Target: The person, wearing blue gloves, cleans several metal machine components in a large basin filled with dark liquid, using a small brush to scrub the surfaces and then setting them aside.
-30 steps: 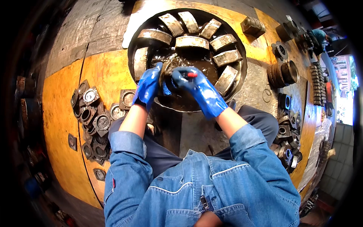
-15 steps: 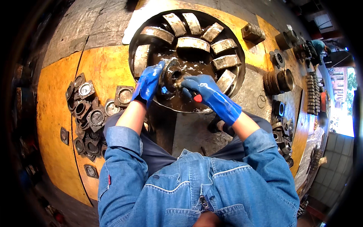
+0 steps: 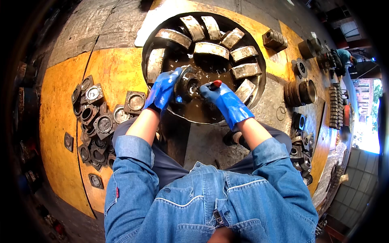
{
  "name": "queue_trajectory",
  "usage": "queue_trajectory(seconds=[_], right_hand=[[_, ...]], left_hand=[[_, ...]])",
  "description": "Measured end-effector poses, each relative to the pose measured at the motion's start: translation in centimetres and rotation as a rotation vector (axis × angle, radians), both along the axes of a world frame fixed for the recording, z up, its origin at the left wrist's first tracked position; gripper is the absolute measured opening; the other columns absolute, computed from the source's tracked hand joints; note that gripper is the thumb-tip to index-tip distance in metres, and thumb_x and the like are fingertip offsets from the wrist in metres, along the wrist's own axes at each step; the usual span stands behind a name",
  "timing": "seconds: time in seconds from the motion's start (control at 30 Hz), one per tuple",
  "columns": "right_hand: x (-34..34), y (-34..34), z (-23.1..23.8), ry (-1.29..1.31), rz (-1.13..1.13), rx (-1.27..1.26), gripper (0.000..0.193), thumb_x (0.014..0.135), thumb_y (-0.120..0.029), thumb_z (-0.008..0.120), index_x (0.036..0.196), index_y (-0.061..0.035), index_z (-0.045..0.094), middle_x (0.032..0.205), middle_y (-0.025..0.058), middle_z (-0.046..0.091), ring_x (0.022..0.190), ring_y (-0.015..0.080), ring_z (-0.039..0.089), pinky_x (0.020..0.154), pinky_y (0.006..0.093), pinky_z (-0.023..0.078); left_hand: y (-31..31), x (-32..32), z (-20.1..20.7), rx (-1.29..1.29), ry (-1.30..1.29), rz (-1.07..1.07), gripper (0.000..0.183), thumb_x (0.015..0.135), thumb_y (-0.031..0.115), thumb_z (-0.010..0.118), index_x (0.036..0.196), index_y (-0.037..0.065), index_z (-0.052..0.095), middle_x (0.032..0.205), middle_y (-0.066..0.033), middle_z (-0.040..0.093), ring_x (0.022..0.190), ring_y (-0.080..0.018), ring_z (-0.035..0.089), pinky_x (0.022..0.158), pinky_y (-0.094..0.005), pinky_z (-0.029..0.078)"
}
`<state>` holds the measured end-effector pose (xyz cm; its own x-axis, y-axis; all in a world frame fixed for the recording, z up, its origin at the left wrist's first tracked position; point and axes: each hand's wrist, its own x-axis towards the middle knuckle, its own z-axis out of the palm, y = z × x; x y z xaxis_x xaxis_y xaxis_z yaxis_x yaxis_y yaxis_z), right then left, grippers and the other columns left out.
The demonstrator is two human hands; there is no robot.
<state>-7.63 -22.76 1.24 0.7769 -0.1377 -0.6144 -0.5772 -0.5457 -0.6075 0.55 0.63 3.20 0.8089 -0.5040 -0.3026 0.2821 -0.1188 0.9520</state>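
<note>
Left hand (image 3: 164,90) grips the left edge of a dark round part (image 3: 188,84) inside the tub (image 3: 262,75), near its front rim. Right hand (image 3: 225,98) is curled around a red-handled tool (image 3: 217,83). Open liquid (image 3: 211,72) separates the part from the far blocks (image 3: 211,50).

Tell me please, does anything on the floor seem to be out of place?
Slightly: one small, square, dark metal part and another like it lie on the yellow flooring at the left, apart from the jumbled heap of similar parts.
</note>
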Motion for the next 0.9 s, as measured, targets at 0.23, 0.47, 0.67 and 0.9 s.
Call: queue_trajectory(seconds=[0.23,0.47,0.67,0.9], right_hand=[[-1.6,1.7,5.5,-0.060,-0.384,0.719,0.041,0.105,-0.039,0.067,0.119,-0.0017,0.078,0.108,0.0060,0.079,0.095,0.0141,0.071,0.087,0.0307,0.054],[-0.1,-0.2,-1.9,0.071,-1.030,1.297,0.027,0.110,-0.022,0.065,0.132,-0.0047,0.065,0.119,0.0170,0.070,0.096,0.0256,0.073,0.076,0.0343,0.062],[-1.0,0.9,4.0,-0.051,-0.202,0.454,0.035,0.107,-0.035,0.068,0.103,-0.0022,0.079,0.092,0.0062,0.075,0.085,0.0179,0.072,0.082,0.0341,0.058],[1.1,-0.4,0.2,-0.374,0.734,-0.516,0.028,0.106,-0.037,0.057,0.122,-0.0212,0.074,0.110,0.0120,0.079,0.101,0.0375,0.078,0.083,0.0466,0.060]], left_hand=[[0.4,0.5,-1.9,0.076,0.007,0.001,0.054,0.113,0.044,0.054,0.132,-0.002,0.075,0.119,-0.0141,0.080,0.107,-0.0196,0.071,0.098,-0.0332,0.053],[0.2,0.6,-2.8,0.087,-0.220,-0.031,0.053,0.113,0.043,0.054,0.131,-0.002,0.075,0.117,-0.0141,0.080,0.107,-0.0192,0.071,0.097,-0.0336,0.053],[0.3,0.6,-2.0,0.148,-0.208,-0.067,0.046,0.115,0.034,0.049,0.136,0.001,0.072,0.123,-0.0202,0.078,0.112,-0.0295,0.073,0.100,-0.0376,0.053],[0.3,0.7,-1.5,0.101,-0.158,-0.085,0.042,0.115,0.031,0.048,0.135,0.003,0.072,0.122,-0.0212,0.077,0.113,-0.0317,0.073,0.098,-0.0389,0.054]])
